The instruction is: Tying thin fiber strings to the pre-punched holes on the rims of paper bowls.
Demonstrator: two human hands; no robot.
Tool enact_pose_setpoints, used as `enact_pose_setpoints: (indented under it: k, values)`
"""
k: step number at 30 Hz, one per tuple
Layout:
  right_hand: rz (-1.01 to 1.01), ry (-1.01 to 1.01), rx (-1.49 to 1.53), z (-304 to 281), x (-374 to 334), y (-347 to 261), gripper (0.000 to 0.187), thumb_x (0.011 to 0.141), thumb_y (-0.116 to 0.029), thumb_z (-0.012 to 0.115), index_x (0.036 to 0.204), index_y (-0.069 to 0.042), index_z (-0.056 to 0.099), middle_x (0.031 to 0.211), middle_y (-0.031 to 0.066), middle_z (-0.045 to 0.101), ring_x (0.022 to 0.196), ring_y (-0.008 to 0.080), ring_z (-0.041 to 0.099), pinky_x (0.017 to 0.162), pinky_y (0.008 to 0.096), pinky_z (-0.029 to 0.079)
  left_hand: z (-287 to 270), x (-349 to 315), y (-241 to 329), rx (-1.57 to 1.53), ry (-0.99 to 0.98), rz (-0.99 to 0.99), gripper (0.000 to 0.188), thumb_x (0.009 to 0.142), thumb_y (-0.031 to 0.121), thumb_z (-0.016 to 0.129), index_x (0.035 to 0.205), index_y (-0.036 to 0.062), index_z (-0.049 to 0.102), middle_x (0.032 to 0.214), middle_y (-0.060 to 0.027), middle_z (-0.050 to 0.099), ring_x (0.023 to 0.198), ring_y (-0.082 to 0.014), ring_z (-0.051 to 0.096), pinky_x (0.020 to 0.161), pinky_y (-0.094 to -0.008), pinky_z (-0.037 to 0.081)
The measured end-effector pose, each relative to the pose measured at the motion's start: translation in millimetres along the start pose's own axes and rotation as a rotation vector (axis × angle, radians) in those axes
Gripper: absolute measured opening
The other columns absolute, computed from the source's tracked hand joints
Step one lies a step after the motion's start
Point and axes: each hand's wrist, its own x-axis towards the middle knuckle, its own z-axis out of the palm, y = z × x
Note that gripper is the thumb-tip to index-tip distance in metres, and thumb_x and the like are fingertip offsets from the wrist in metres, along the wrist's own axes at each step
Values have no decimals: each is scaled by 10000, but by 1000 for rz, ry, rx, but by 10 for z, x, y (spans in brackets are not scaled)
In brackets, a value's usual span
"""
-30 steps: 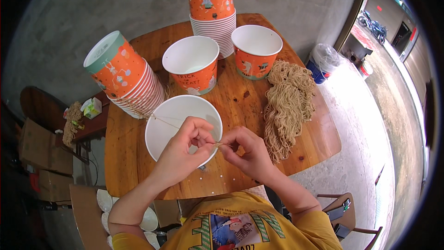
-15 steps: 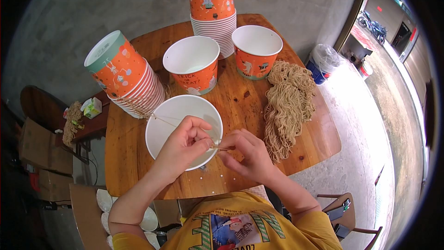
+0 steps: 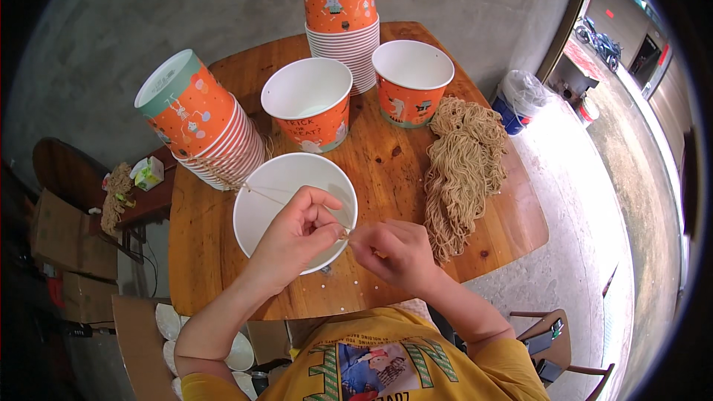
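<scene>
A paper bucket point(image 3: 251, 212) with a white inside stands at the table's near edge, its mouth facing up. A thin tan cord point(image 3: 269, 197) crosses its mouth from the left rim to my hands. My left hand point(image 3: 297, 236), over the right half of the bucket, pinches the cord between thumb and forefinger. Beside it, just past the bucket's right rim, my right hand point(image 3: 397, 254) is closed with curled fingers on the same cord. The cord's end is mostly hidden in my right hand. To the right lies a thick bundle of tan cords point(image 3: 466, 167).
Two upright orange buckets, one in the middle point(image 3: 316, 122) and one farther right point(image 3: 408, 100), stand on the wooden table point(image 3: 386, 171). Upside-down bucket stacks rise at the left point(image 3: 194, 115) and back point(image 3: 342, 7), with loose cord on the left one. A chair point(image 3: 564, 338) stands right.
My right hand has turned, and its fingers have curled in more tightly beside the left fingertips. My left hand and the bucket have hardly moved.
</scene>
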Motion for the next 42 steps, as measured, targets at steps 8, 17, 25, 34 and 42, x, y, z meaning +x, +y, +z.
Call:
enact_pose_setpoints:
  k: [8,17,25,34,42]
  values:
    - [-316,86,-349,9,-69,77,282,709,-96,712,970,-140,613,808,-26,572,597,111,531,481,239,428,8,-3,24,-6,8,-24,244,903,23,575,1131,44,489,881,-7,599,822,-60,545,750,-210,427]
    - [-422,43,-378,-19,-63,81,288,688,-102,706,957,-154,617,874,-20,592,680,113,546,539,232,445,-5,-10,27,-28,0,-35,244,905,24,573,1135,42,494,904,-18,607,844,-65,558,769,-215,438]
    - [-26,72,-113,24,-15,11,247,726,-72,735,942,-100,618,804,42,563,664,221,546,558,314,460,-13,-6,-7,-16,-17,-19,240,903,19,574,1129,35,498,905,-13,600,843,-60,555,768,-209,436]
    - [258,51,198,43,88,-39,201,774,-8,711,927,-55,589,840,69,590,729,241,569,613,328,483,-32,6,-3,-38,-38,-41,227,903,20,560,1124,40,508,906,-3,591,842,-58,544,762,-202,430]
    - [302,29,278,4,94,-69,139,806,-15,695,891,-41,587,831,62,586,720,206,563,593,299,487,-70,33,-4,-101,-68,-63,173,911,36,553,1084,49,560,947,1,593,867,-65,540,772,-225,430]
